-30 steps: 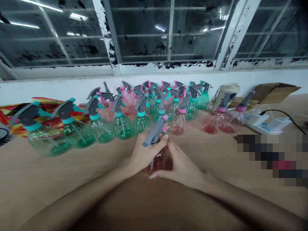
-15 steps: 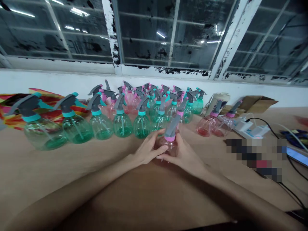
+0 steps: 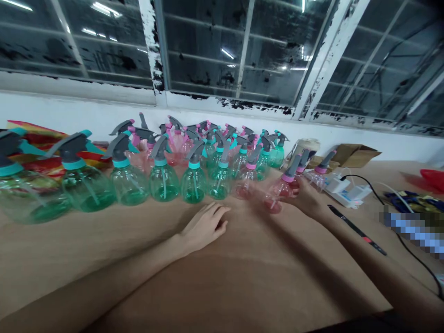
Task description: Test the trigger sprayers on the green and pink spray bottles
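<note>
My right hand (image 3: 307, 201) is closed around the far side of a clear pink spray bottle (image 3: 280, 187) with a pink collar and grey trigger head. The bottle leans, with a little pinkish liquid low inside. Two more pink-collared spray bottles stand by that hand, one partly hidden behind it and another spray bottle (image 3: 321, 171) just beyond. Palm down over the table, my left hand (image 3: 208, 224) holds nothing, its fingers loosely bent and apart. Ahead of it stand a pink spray bottle (image 3: 246, 180) and a green spray bottle (image 3: 194, 182).
A row of green spray bottles (image 3: 88, 185) runs leftward, with more bottles crowded behind by the wall. At right lie a white power strip (image 3: 342, 192), a dark strap-like object (image 3: 357, 231), cables and an open cardboard box (image 3: 357, 155). Colourful wrapping (image 3: 34, 132) lies far left.
My right hand has carried the pink spray bottle away to the right. My left hand has let go of it and moved slightly left. The view has shifted a little rightward.
</note>
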### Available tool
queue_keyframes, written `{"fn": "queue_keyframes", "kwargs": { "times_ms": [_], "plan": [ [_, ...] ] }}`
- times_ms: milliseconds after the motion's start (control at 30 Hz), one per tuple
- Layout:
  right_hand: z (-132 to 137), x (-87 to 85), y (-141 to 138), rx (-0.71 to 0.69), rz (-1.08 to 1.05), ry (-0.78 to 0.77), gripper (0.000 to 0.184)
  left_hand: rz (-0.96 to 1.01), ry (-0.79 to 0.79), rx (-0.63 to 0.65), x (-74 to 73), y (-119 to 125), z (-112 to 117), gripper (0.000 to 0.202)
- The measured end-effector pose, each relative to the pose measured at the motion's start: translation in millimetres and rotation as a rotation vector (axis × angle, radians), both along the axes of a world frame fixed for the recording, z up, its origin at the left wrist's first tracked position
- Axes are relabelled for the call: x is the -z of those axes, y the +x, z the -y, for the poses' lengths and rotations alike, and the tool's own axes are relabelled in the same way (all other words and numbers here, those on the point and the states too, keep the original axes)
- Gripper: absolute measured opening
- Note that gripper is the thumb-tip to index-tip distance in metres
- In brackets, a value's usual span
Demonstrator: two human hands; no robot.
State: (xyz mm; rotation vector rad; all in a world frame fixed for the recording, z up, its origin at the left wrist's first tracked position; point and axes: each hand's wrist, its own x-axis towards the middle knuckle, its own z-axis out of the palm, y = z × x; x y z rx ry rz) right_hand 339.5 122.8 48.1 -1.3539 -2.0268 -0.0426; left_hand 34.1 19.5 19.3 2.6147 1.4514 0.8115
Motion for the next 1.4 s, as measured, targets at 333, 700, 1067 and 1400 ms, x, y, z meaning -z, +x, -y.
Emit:
{"fn": "queue_keyframes", "kwargs": {
  "times_ms": [333, 700, 1067, 1400],
  "plan": [
    [-18.8, -12.1, -21.1, 0.167, 0.174, -0.02, 0.046, -0.003, 0.013, -0.026, -2.8, -1.0, 1.9, 0.024],
    [-23.4, -22.6, -40.4, 0.194, 0.191, -0.099, 0.042, 0.054, -0.062, -0.051, -5.1, -3.6, 0.8, 0.019],
    [-0.8, -34.6, 24.2, 0.383, -0.045, -0.117, 0.045, 0.106, -0.094, -0.059, -4.3, -4.4, 0.2, 0.019],
    [-30.5, -17.1, 7.9, 0.421, -0.034, -0.136, 0.053, 0.093, -0.093, -0.077, -3.6, -3.5, 4.0, 0.019]
  ]
}}
